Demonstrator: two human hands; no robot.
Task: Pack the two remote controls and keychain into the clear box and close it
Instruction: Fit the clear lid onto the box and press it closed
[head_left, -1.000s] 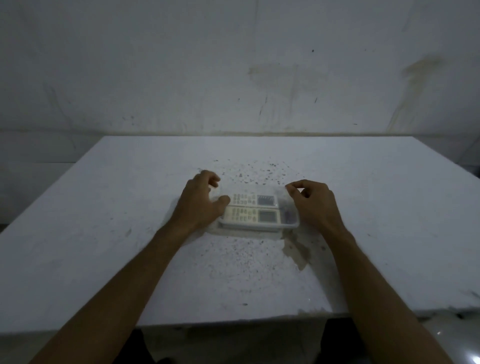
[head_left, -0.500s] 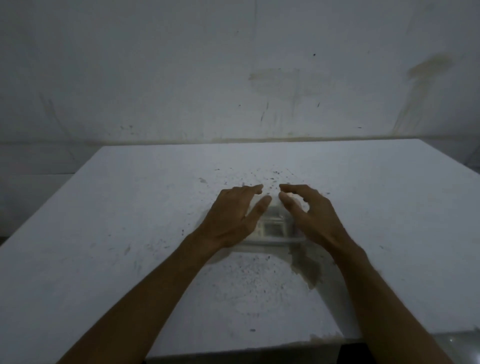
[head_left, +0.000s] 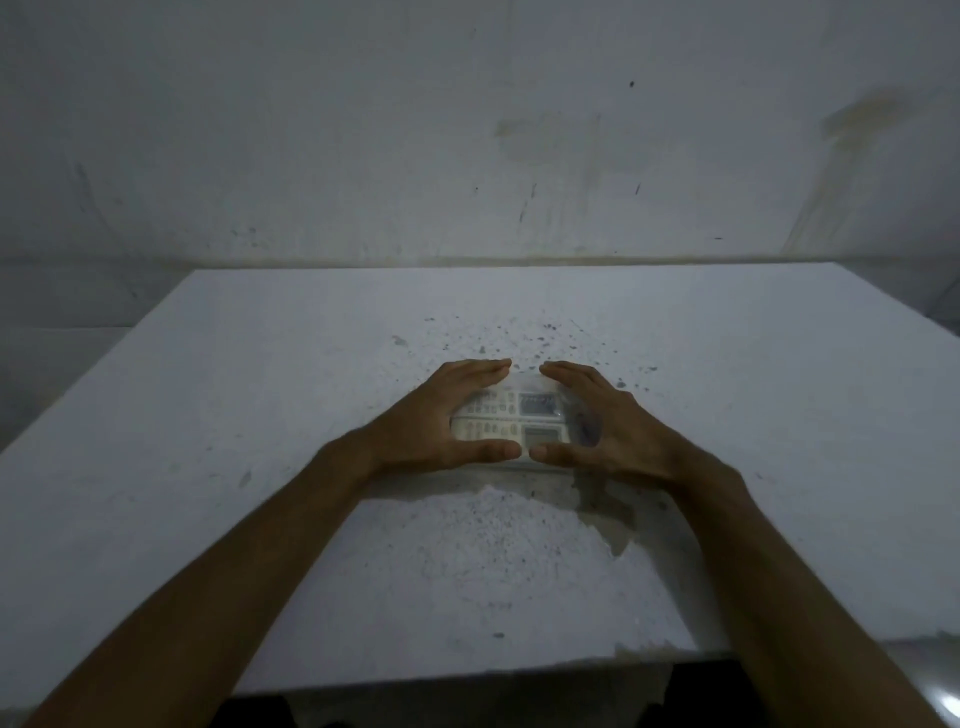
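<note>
A clear box (head_left: 519, 387) lies mid-table with its lid on. Through the lid I see two white remote controls side by side, the far remote (head_left: 519, 402) and the near remote (head_left: 511, 430), both with screens to the right. A dark smudge at the box's right end (head_left: 584, 428) may be the keychain; I cannot tell. My left hand (head_left: 431, 421) wraps the box's left end, fingers along the far edge, thumb on the near edge. My right hand (head_left: 608, 426) mirrors it on the right end.
The white table (head_left: 260, 415) is speckled with dark specks and has a brownish stain (head_left: 608, 514) just in front of the box. A stained white wall stands behind. The table's front edge (head_left: 467, 675) runs close to my body.
Both hands moved from the box's ends inward over the lid, then spread so fingers line the far edge and thumbs the near edge. The box stayed in place.
</note>
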